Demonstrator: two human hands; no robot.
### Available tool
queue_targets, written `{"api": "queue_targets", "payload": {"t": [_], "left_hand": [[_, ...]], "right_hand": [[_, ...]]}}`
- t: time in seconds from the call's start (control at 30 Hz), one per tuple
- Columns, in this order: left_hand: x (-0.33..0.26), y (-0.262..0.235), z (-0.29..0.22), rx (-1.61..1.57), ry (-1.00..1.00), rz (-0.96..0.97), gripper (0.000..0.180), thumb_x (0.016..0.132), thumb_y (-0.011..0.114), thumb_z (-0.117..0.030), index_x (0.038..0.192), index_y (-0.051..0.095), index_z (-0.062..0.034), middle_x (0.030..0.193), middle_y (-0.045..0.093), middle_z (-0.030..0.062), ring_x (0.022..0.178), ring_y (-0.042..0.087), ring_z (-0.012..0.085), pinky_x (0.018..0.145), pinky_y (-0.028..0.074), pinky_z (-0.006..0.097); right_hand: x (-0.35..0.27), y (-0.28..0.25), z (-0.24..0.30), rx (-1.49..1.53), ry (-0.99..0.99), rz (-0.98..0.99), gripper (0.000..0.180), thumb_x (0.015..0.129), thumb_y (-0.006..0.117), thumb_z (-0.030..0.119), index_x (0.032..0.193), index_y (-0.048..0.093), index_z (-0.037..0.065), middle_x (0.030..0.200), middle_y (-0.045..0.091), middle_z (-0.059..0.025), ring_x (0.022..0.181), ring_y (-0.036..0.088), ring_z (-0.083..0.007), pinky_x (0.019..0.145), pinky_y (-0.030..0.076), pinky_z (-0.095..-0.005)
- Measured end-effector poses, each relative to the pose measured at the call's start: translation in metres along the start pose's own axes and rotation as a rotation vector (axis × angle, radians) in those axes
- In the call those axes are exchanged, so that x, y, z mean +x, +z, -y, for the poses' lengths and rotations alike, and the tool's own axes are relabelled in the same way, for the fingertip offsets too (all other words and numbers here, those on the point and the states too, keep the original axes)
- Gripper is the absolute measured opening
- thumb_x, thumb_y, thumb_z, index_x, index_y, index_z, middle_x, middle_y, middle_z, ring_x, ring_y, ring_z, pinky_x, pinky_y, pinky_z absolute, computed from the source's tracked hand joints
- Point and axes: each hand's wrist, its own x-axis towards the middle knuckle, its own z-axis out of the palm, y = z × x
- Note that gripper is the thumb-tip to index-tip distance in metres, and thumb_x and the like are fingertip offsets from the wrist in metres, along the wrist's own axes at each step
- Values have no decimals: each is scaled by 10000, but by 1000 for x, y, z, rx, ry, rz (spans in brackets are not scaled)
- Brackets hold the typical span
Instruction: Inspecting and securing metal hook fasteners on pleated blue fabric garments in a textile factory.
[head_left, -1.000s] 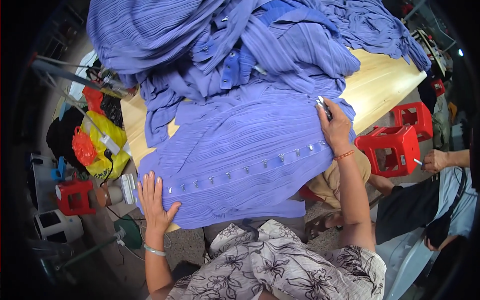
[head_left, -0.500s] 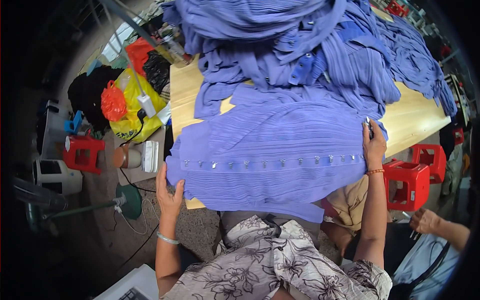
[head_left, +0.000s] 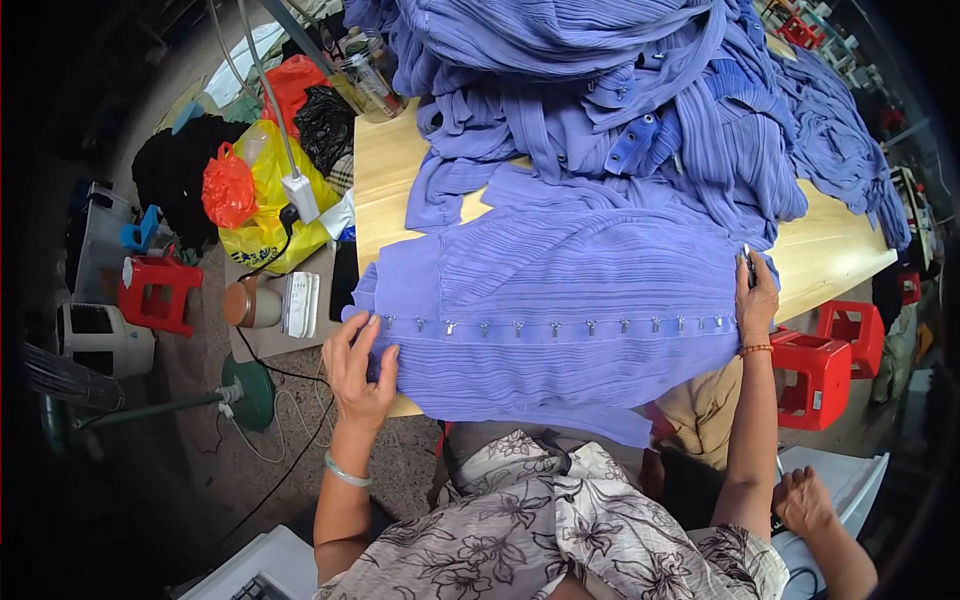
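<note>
The purple pleated-fabric garment (head_left: 560, 270) lies across the pale wooden bench (head_left: 385, 170). The left hand (head_left: 360, 370), fingers loosely spread, touches its left end; the right hand (head_left: 757, 300), fingers curled around a small silvery tool (head_left: 747, 256), rests at its right end.

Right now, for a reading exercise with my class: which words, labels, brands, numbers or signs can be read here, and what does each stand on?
Yellow plastic bag: dark printed characters, partly creased; I don't copy out printed words.
Red stool on the right: small white label, too small to read.
Lilac ribbed garment: no lettering seen.
</note>
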Motion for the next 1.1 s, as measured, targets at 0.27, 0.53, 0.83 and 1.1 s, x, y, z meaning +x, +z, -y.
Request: {"api": "queue_targets", "payload": {"t": [0.27, 0.53, 0.83, 1.1], "left_hand": [[17, 9, 7, 103, 168, 134, 431, 779, 698, 0, 1204, 659, -67, 1278, 604, 144, 1098, 587, 354, 941, 455, 455], [27, -3, 13, -89, 98, 134, 305, 842, 598, 67, 1122, 697, -1, 1178, 650, 205, 1059, 609, 370, 945, 467, 436], [36, -6, 34, -381, -62, 133, 195, 935, 540, 31, 1097, 642, 64, 1198, 639, 193, 1121, 597, 302, 1027, 423, 393], [50, -23, 66, -478, -70, 220, 132, 974, 539, 11, 1079, 602, 60, 1157, 645, 162, 1064, 600, 229, 990, 437, 352]], "right_hand": [[-4, 6, -6, 103, 2, -26, 317, 911, 716, 268, 1160, 700, 73, 1055, 725, -162, 954, 711, -293, 841, 542, -371], [-27, -60, 12, 403, 101, -55, 258, 837, 787, 141, 1060, 698, 47, 676, 497, 14, 567, 428, -72, 511, 368, -244], [-91, -67, 108, 452, -591, 57, 411, 760, 792, 263, 1126, 661, 133, 1045, 634, -42, 632, 621, -194, 541, 499, -321], [-90, -27, 210, 558, -808, -13, 364, 776, 621, 146, 1119, 600, 27, 957, 548, -83, 640, 600, -174, 565, 503, -331]]}}
